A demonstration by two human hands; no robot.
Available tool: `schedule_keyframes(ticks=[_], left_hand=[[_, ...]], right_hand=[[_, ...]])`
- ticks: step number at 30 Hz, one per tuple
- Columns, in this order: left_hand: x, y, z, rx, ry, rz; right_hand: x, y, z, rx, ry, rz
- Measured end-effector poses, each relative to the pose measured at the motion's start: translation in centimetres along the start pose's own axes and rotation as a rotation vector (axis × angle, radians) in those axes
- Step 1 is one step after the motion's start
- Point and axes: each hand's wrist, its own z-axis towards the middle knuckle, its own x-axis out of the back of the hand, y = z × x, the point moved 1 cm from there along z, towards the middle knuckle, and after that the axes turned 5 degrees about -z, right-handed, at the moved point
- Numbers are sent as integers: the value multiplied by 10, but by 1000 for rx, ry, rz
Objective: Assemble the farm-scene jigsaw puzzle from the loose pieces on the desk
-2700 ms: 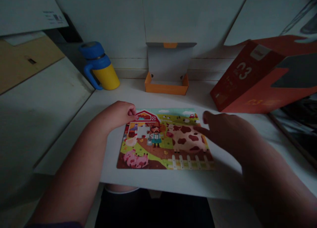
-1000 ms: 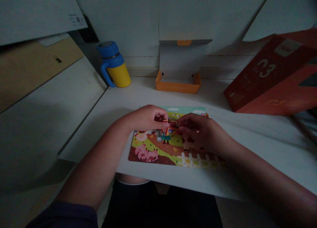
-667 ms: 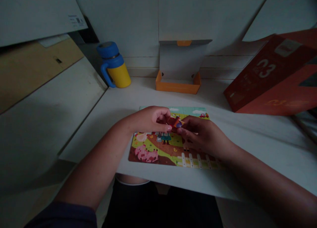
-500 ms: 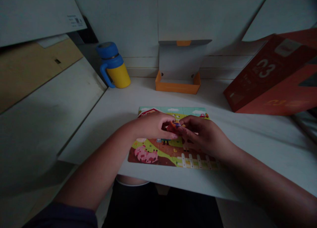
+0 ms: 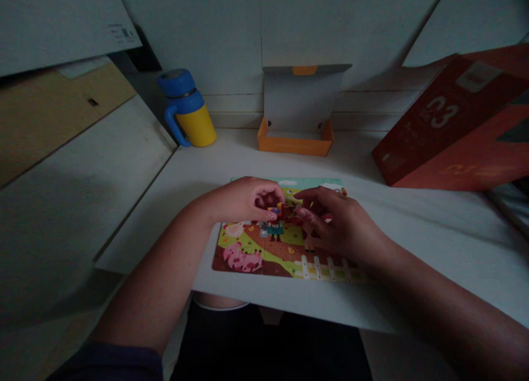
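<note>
A farm-scene jigsaw puzzle (image 5: 285, 252) lies flat on the white table, with a pink pig, a fence and a small figure showing. Above its middle, my left hand (image 5: 252, 200) is closed on a small puzzle piece (image 5: 276, 210) coloured red, yellow and blue, pinched at the thumb tip. My right hand (image 5: 334, 218) hovers just to the right, thumb and forefinger apart and pointing toward that piece; I see nothing between them. Both hands hide parts of the puzzle's upper half.
An orange box (image 5: 294, 145) with its lid up stands at the back. A blue and yellow mug (image 5: 192, 116) is at the back left. On the right, a large red box (image 5: 438, 133) leans inward. The table's front edge is close to my lap.
My left hand has moved slightly left with the puzzle piece. The fingers of my right hand, earlier touching the piece, are now apart from it.
</note>
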Motion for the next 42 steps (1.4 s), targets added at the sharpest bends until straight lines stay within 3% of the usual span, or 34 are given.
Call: schedule_keyframes(ticks=[5,9,24,30,38,42], left_hand=[[33,-4,-21,107,-54,53],[43,-9,-25,182,-68,133],[42,-20,-21,224,-117,203],[41,-25,-17,243,-56,318],[29,-12,-11,146,50,538],[26,-11,-11,173,52,557]], right_hand=[[4,6,1,21,-62,-90],[4,8,2,16,-112,-106],[-2,12,4,0,-196,-130],[-3,13,3,13,-218,-126],[-4,15,2,43,-233,-136],[-4,14,2,44,-226,-159]])
